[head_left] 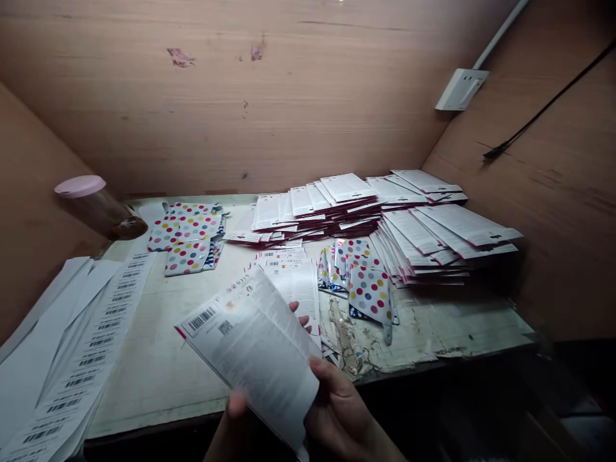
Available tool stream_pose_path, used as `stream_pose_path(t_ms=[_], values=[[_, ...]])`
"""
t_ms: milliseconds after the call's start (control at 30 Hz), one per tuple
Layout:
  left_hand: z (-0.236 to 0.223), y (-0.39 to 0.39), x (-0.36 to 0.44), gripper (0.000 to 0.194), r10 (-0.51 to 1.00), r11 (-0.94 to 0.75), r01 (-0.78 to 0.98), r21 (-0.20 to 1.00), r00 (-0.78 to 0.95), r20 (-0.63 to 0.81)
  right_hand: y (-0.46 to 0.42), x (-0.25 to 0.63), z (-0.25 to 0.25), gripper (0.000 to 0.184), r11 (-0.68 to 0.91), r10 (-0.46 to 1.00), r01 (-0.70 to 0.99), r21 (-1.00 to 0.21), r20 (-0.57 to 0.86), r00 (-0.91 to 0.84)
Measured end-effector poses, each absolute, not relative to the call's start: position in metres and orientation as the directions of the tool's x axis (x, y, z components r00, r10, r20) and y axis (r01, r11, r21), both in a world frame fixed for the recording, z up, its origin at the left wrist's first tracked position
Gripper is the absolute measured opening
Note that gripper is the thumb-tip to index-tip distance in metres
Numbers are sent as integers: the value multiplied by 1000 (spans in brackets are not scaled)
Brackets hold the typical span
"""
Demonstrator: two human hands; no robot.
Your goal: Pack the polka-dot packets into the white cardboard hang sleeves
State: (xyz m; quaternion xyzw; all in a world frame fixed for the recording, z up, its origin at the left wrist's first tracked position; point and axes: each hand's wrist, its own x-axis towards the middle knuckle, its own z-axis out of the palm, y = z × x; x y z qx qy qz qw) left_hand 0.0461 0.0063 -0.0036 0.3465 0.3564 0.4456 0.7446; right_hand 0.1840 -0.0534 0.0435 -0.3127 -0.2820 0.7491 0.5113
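A white printed card with a barcode is held up over the table in both hands. My left hand pinches it from below, with fingertips showing behind its upper edge. My right hand grips its lower right side. Just beyond the card lies a small pile of similar printed sheets. Polka-dot pieces in packaging lie to the right of that pile, and more polka-dot pieces lie further left.
Stacks of red-edged white cards cover the table's back right. Barcode label strips lie at the left edge. A jar with a pink lid lies tilted at the back left. The table top is peeling near the front. Wooden walls enclose three sides, with a wall socket.
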Motion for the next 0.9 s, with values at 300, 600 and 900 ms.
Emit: stream_pose_path(t_ms=[300, 600, 900], values=[[34, 9, 35, 109, 973, 226, -681, 697, 196, -125, 12, 295, -27, 94, -279, 826, 813, -511, 303, 475], [31, 14, 56, 92, 963, 267, -730, 629, 219, -155, -3, 292, -68, 56, -176, 801, 910, -376, 482, 354], [29, 32, 56, 86, 959, 283, -759, 587, 226, -171, -79, 287, 37, 50, 597, 754, 616, -515, 623, -210]])
